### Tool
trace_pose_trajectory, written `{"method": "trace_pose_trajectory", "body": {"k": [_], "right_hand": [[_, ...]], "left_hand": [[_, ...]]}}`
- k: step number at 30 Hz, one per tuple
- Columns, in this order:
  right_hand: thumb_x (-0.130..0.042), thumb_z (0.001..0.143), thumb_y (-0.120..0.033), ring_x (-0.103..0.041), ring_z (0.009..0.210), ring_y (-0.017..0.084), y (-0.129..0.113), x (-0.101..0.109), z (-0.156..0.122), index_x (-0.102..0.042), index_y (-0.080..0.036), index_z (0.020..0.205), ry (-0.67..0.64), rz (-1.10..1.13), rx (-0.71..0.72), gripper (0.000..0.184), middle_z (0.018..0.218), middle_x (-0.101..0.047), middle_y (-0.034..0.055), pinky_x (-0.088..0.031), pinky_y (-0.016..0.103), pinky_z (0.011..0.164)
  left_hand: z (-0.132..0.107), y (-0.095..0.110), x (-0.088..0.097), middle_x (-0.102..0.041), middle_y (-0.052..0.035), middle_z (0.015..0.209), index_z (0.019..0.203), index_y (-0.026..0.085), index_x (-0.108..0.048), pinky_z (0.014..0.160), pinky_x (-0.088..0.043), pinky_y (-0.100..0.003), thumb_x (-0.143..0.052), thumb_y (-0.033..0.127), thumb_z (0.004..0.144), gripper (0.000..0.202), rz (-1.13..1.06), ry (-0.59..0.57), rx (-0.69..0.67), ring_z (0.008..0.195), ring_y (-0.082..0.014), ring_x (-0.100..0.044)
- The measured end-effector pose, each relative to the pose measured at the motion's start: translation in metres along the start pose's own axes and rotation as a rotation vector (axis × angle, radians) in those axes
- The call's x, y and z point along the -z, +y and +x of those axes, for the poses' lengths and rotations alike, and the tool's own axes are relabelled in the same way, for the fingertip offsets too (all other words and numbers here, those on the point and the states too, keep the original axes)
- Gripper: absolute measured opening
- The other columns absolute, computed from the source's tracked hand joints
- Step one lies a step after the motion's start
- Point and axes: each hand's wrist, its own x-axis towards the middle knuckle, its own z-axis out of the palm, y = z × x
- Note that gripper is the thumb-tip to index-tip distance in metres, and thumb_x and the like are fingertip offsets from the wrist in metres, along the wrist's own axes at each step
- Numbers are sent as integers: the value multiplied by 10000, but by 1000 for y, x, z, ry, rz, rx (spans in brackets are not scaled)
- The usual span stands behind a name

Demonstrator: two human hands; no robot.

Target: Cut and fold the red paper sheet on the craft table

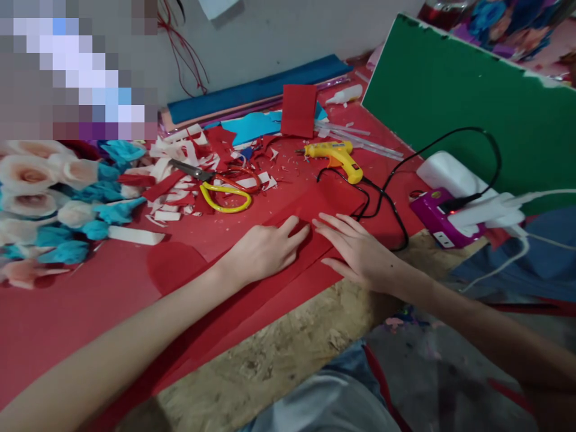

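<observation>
Both my hands lie flat on a long folded strip of red paper [270,288] that runs diagonally over the red-covered work surface. My left hand [263,249] presses on the strip with its fingers stretched toward the fold. My right hand [357,249] rests beside it, fingers spread and open, fingertips almost meeting those of the left. Neither hand holds anything.
Yellow-handled scissors [222,189] lie among white and red paper scraps. A yellow glue gun [337,155] with a black cord sits behind my hands. Paper flowers [49,198] pile at the left. A green board [468,102], a purple power strip [438,219], a red square [298,109] and blue paper rolls [256,90] stand behind.
</observation>
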Motion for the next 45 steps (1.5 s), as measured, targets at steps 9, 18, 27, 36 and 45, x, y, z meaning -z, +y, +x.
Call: {"method": "trace_pose_trajectory", "body": {"k": [9,18,27,36,45], "right_hand": [[-432,869,-237,-375,1245,250,11,15,-31,-526,-62,1149,-30,-171,206,344,1240,-521,160,-336,449,1009],[-398,870,-153,-461,1160,194,4,12,-23,-533,-111,1163,76,-150,166,325,1204,-567,90,-357,384,973],[-418,851,-121,-564,1027,190,6,0,-17,-614,-144,1016,149,-144,234,257,1104,-630,74,-448,370,879],[-509,824,-158,-565,811,203,6,4,-11,-588,-151,925,297,-111,19,129,842,-657,61,-454,367,752],[-535,793,-468,-463,679,219,19,-17,21,-542,-173,728,176,-46,-301,302,656,-555,49,-403,369,660]], "left_hand": [[0,0,-1,-516,-104,1118,1259,193,-423,450,-422,-269,-359,254,879,391,-20,7,7,553,-132,-582],[0,-3,-10,-400,-94,1381,1313,128,-378,926,-398,-366,-324,190,895,426,-118,69,-129,1172,-242,-460],[5,-13,-22,-308,-71,1442,1377,125,-258,1122,-75,-432,-293,223,891,497,-257,92,-208,1346,-159,-245],[12,-23,-16,-276,-185,1434,1365,13,-247,1111,-63,-467,-419,419,815,704,-257,89,-83,1349,-252,-227],[16,-35,-9,-336,-146,1419,1368,64,-254,1109,-11,-478,-562,423,753,776,-439,124,-110,1341,-270,-227]]}}
